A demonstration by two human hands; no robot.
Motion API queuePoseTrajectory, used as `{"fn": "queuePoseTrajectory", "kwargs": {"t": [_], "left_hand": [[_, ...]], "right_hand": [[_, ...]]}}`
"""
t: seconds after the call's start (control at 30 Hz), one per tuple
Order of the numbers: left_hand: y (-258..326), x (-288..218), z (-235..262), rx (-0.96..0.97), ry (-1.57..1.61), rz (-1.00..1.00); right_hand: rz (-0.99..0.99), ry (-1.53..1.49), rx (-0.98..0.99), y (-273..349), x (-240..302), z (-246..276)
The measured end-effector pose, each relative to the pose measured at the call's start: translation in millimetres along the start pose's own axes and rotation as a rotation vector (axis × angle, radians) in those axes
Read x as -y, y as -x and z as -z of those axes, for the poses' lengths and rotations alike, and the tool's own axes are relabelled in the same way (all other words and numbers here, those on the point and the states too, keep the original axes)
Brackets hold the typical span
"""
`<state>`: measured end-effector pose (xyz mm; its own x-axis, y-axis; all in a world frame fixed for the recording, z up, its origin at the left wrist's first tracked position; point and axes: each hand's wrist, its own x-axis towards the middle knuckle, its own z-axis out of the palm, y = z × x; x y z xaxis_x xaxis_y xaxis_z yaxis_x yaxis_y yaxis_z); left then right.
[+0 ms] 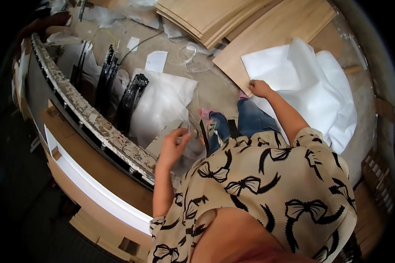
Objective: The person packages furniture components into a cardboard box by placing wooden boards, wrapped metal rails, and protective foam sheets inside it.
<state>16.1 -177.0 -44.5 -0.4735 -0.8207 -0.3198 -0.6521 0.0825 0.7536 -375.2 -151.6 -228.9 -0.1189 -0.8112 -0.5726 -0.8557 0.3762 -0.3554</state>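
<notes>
My right hand (pixel 260 88) reaches forward, its fingers curled on the near edge of a large white foam sheet (pixel 324 83). The sheet lies crumpled over a light wooden panel (pixel 276 30) on the floor. My left hand (pixel 173 144) hovers lower down with its fingers apart and nothing clearly in it. It is above a grey cardboard piece (pixel 160 140) and some clear plastic wrap (pixel 192 147). My legs in blue jeans (pixel 250 120) show between the two hands.
A curved, paint-spattered bench edge (pixel 87 115) runs along the left. Two bundles of black metal rails (pixel 131 100) lean beside a white plastic bag (pixel 164 98). A stack of plywood sheets (pixel 202 17) lies at the top. Paper scraps (pixel 156 61) and wire litter the concrete floor.
</notes>
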Motion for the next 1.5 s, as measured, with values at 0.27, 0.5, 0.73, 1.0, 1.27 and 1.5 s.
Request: {"fn": "queuePoseTrajectory", "kwargs": {"t": [0.27,0.5,0.73,1.0,1.27,1.5], "left_hand": [[-33,71,-96,0.439,0.269,0.195],[-184,217,-198,0.369,0.009,0.219],[-322,231,-281,0.012,-0.121,-0.032],[-411,233,-309,0.199,-0.066,0.071],[-414,215,-309,0.416,-0.057,0.257],[-369,122,-249,0.380,-0.291,0.289]], "right_hand": [[-0.161,0.353,0.081,-60,-14,-34],[-0.057,0.685,-0.081,-131,-46,-73],[-0.264,0.559,0.022,21,-158,-147],[-0.644,0.254,1.085,159,-193,-204],[-0.987,-0.961,-0.123,-6,-153,-232],[-1.195,-1.487,-0.482,53,-112,-194]]}}
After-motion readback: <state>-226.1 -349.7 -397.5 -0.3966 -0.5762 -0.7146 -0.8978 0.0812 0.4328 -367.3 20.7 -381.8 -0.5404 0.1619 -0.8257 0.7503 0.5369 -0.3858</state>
